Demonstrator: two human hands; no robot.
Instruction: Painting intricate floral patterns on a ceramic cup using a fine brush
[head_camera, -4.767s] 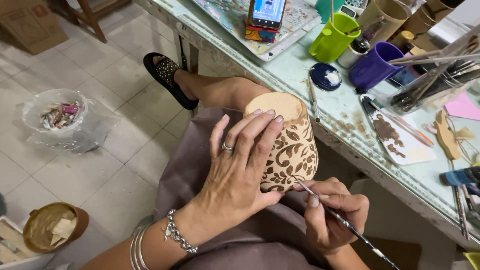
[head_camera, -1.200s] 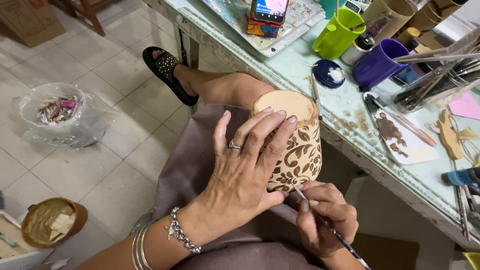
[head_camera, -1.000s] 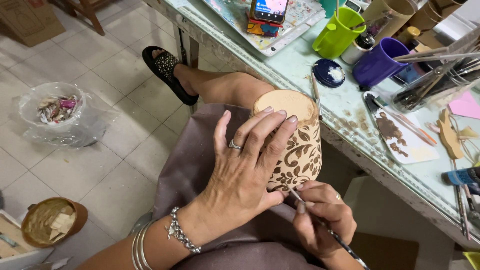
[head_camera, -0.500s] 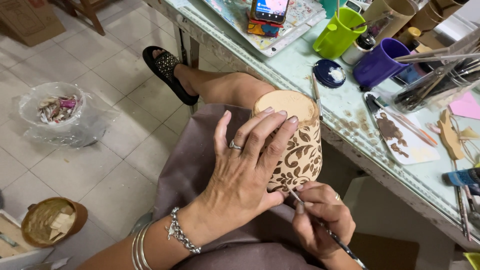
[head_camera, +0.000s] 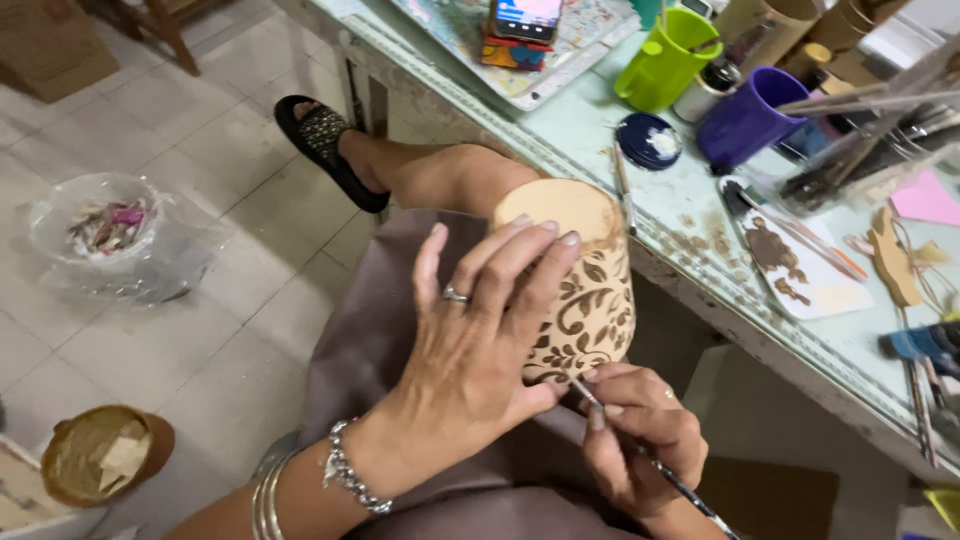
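1. Our left hand (head_camera: 480, 350) spreads over the patterned pot (head_camera: 585, 290), holding it on our lap beside the desk (head_camera: 600, 120).
2. Our right hand (head_camera: 640, 440) pinches a thin brush (head_camera: 640, 450), its tip touching the pot's lower edge.

Right hand (head_camera: 640, 445) and thin brush (head_camera: 640, 450) a little lower along the patterned pot (head_camera: 590, 300) than before.

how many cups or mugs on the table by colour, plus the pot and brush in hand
Green mug: 1
Purple mug: 1
Patterned tan pot, held by the left hand: 1
Fine paintbrush, in the right hand: 1
Total: 4
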